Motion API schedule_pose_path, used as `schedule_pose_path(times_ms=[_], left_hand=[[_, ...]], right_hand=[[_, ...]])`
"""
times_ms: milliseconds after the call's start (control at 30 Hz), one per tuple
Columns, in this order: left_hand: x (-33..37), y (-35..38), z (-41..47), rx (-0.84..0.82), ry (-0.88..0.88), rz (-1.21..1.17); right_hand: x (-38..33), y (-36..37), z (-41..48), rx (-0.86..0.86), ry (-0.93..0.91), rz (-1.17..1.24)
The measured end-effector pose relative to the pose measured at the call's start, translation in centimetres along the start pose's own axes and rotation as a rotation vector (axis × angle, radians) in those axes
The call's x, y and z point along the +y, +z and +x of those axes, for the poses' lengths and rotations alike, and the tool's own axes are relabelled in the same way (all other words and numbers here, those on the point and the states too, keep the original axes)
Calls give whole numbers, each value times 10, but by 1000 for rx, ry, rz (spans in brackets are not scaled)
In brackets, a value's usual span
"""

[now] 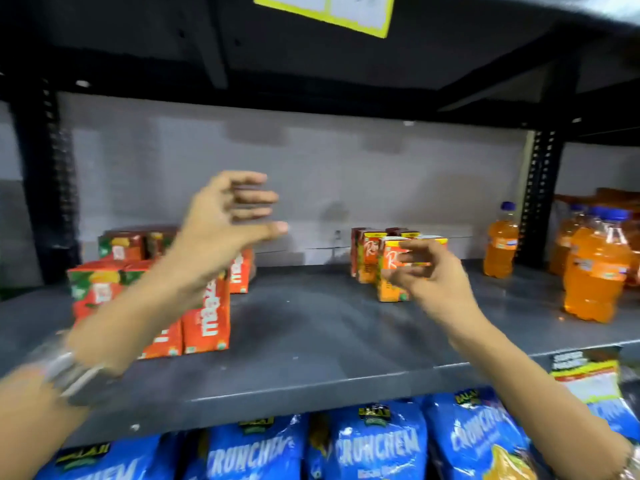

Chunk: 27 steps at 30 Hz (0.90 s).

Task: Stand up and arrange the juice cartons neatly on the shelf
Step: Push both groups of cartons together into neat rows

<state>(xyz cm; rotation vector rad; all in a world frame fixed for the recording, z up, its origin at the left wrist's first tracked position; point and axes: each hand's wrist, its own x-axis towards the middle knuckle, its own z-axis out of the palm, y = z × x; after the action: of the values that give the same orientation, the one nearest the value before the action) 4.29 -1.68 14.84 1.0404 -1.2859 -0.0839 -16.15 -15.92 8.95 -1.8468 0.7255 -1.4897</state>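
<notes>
On the left of the dark grey shelf stands a group of red-orange juice cartons, upright in rows. A smaller cluster of orange juice cartons stands at the middle right. My left hand hovers above the left group, fingers spread, holding nothing. My right hand is in front of the nearest carton of the right cluster, fingers curled but apart. Motion blur hides whether the fingertips touch that carton. A metal bangle sits on my left wrist.
Orange drink bottles stand at the shelf's right end, one more bottle beside the black upright. Blue snack bags fill the shelf below. A yellow label hangs from the shelf above. Price tags hang on the front edge.
</notes>
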Motion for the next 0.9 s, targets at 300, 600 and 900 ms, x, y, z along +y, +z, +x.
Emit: schedule_pose_path(times_ms=[300, 600, 900], left_hand=[[-108, 169, 37, -288, -440, 286], [-122, 201, 35, -340, -508, 307], [-118, 210, 37, -369, -543, 327]], right_hand=[[97, -96, 82, -69, 313, -240], [107, -87, 99, -414, 434, -88], [112, -86, 104, -466, 428, -77]])
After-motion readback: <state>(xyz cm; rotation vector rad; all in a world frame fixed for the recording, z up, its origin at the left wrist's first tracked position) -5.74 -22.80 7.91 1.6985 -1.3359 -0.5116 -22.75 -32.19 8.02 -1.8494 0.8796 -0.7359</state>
